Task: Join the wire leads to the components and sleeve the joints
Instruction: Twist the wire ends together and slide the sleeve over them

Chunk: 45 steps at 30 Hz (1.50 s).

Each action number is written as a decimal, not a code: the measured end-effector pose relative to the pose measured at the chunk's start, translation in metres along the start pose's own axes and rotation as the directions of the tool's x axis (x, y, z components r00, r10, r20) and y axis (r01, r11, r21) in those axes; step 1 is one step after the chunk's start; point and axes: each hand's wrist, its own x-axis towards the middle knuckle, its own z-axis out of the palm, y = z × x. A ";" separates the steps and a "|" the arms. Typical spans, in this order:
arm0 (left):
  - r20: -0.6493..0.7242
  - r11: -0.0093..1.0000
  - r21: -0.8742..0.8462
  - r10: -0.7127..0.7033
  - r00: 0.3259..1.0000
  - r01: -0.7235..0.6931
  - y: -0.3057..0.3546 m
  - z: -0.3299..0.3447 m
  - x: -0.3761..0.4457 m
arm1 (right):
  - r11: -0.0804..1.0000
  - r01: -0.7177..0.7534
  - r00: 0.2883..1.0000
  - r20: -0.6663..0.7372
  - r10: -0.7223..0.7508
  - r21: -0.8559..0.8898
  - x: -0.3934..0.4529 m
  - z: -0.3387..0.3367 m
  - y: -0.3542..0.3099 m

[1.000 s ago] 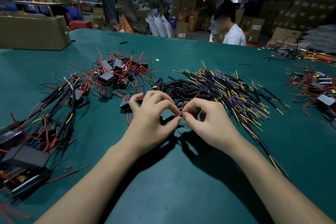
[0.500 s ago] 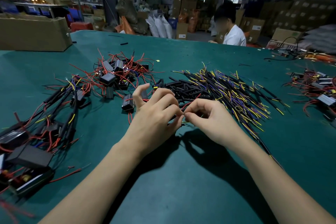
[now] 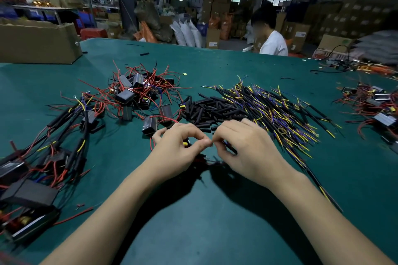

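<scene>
Both hands meet fingertip to fingertip low over the green bench [image 3: 193,232]. Left hand [image 3: 178,153] curled, pinching a yellow-tipped lead; right hand [image 3: 247,150] curled, pinching a black wire [image 3: 230,148]. Sleeve pile [image 3: 213,109] and wire bundle [image 3: 280,112] lie just behind; black components [image 3: 133,97] behind, left.

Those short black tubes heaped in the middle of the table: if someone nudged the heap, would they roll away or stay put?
The short black tubes look round, so loose ones would probably roll on the flat green table. They seem small and hollow, so likely light and easily scattered. Piled crisscross, the heap itself would probably slump rather than slide whole.
</scene>
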 end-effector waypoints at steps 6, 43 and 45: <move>-0.139 0.951 0.219 0.250 0.958 -0.217 0.003 0.002 -0.005 | 0.862 -0.310 0.951 0.122 0.285 0.400 -0.004 0.002 0.003; 0.000 0.954 -0.245 -0.177 0.984 0.171 0.014 -0.004 -0.004 | 0.928 -0.273 0.962 0.055 0.268 0.253 -0.007 -0.002 -0.006; -0.001 0.953 -0.247 -0.180 0.984 0.174 0.014 -0.004 -0.004 | 0.929 -0.268 0.963 0.046 0.265 0.255 -0.006 -0.003 -0.007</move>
